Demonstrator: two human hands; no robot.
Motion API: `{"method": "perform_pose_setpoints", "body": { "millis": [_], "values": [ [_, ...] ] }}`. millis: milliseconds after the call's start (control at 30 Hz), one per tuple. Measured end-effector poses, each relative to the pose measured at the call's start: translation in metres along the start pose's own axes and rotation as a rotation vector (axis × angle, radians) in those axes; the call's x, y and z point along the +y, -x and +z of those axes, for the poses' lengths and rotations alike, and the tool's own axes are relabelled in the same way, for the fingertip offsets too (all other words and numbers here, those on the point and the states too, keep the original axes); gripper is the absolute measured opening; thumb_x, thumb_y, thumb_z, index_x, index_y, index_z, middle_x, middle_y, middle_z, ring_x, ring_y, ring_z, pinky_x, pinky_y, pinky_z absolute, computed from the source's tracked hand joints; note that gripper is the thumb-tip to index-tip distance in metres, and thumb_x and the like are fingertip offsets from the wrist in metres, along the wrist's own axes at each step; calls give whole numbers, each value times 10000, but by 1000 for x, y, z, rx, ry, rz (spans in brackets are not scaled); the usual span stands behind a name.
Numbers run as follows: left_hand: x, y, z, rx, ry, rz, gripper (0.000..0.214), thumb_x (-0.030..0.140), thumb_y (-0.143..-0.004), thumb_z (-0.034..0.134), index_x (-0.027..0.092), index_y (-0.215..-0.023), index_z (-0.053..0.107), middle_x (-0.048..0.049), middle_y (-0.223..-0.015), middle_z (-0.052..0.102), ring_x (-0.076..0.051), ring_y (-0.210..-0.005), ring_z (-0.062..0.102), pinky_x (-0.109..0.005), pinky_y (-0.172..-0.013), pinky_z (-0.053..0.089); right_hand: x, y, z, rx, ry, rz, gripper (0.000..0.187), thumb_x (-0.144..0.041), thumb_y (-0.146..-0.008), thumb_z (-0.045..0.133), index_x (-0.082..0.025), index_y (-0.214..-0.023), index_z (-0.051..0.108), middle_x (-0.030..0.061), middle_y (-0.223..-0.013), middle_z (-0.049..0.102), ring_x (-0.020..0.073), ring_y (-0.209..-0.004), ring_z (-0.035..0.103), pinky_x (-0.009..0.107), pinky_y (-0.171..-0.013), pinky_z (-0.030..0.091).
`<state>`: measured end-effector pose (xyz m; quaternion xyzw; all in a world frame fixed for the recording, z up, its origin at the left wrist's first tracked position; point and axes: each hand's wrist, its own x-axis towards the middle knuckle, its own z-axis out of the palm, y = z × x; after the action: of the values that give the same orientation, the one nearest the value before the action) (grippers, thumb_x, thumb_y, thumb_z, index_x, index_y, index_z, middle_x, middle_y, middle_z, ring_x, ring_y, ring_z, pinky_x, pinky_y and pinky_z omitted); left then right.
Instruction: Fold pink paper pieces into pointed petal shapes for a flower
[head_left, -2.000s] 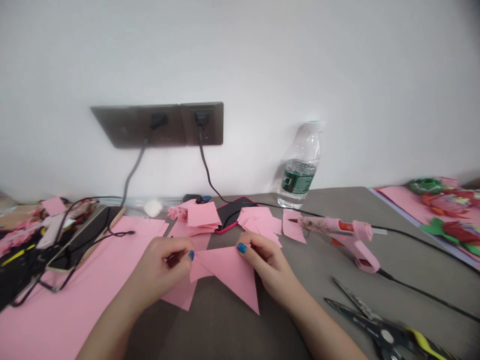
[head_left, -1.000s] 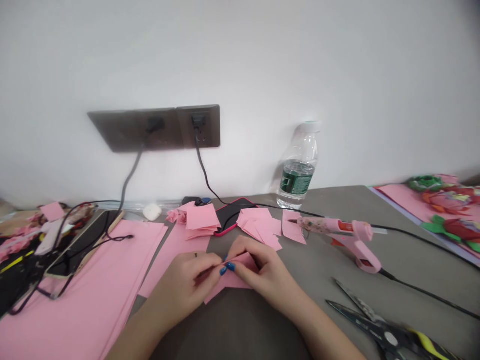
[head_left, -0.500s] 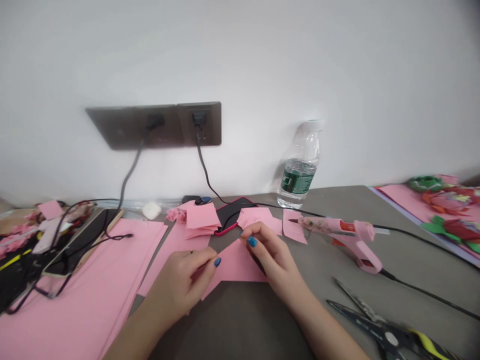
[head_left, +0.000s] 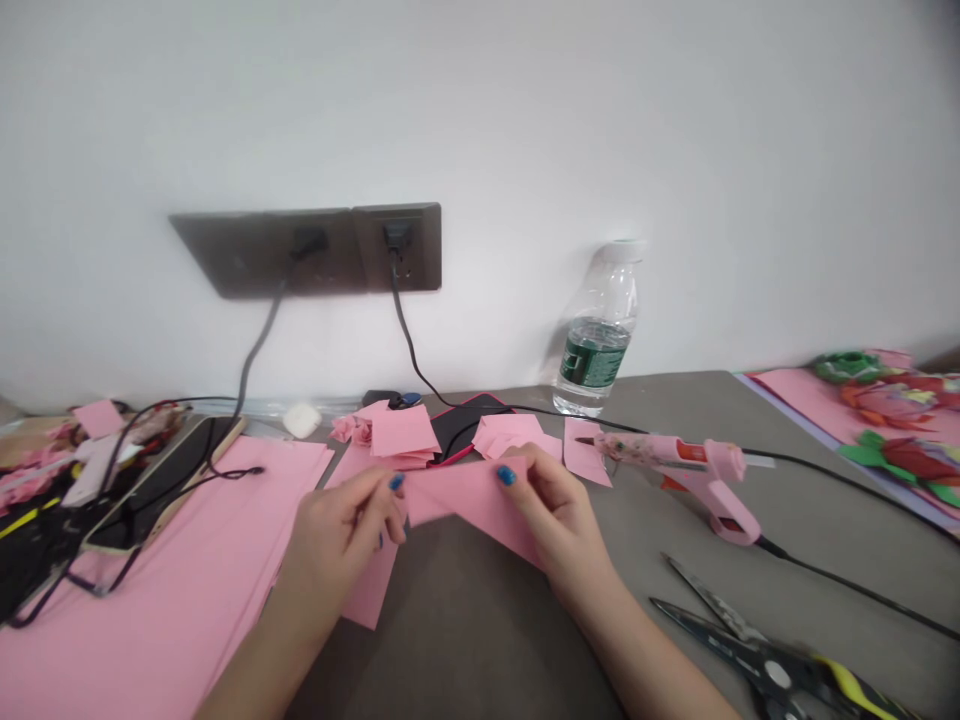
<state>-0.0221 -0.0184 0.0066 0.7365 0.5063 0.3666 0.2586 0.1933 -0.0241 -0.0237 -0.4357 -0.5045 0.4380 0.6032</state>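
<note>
Between my hands a sheet of pink paper [head_left: 465, 492] is held up above the grey table, its top edge stretched from one hand to the other. My left hand [head_left: 346, 530] pinches its left end between thumb and fingers. At the right end my right hand [head_left: 551, 510] grips it, thumb with blue nail in front and fingers behind. Another pink part [head_left: 373, 590] hangs below my left hand; whether it belongs to the same sheet I cannot tell. Just beyond lie a stack of small pink squares [head_left: 405, 432] and more pink pieces [head_left: 517, 436].
A pink hot glue gun [head_left: 675, 462] lies to the right with its cord, scissors [head_left: 750, 640] nearer me. A water bottle [head_left: 598, 340] stands by the wall. Large pink sheets [head_left: 187, 560], a phone [head_left: 161, 485] and cables are at left; paper flowers [head_left: 900, 400] at far right.
My left hand has moved up and left, and my right hand slightly right. The pink paper now spans the wider gap between them and its lower edge has risen.
</note>
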Motion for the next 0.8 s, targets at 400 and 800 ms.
{"method": "perform_pose_setpoints", "body": {
  "millis": [400, 800],
  "values": [
    [1, 9, 15, -47, 298, -131, 272, 347, -963, 526, 166, -840, 688, -48, -702, 762, -150, -557, 686, -245, -563, 576, 3, 0, 2, -94, -105, 16, 252, -455, -872, 703, -214, -920, 647, 59, -917, 666, 210, -861, 623, 295, -749, 505],
    [4, 7, 23, -46, 471, -43, 287, 339, -858, 703, 238, -1110, 610, -85, -1123, 618, -220, -993, 646, -289, -751, 596, -7, 9, 2, -513, -207, 67, 242, -448, -866, 725, -252, -1008, 738, 122, -1389, 544, 282, -1297, 538, 437, -1062, 447]
  ]
}}
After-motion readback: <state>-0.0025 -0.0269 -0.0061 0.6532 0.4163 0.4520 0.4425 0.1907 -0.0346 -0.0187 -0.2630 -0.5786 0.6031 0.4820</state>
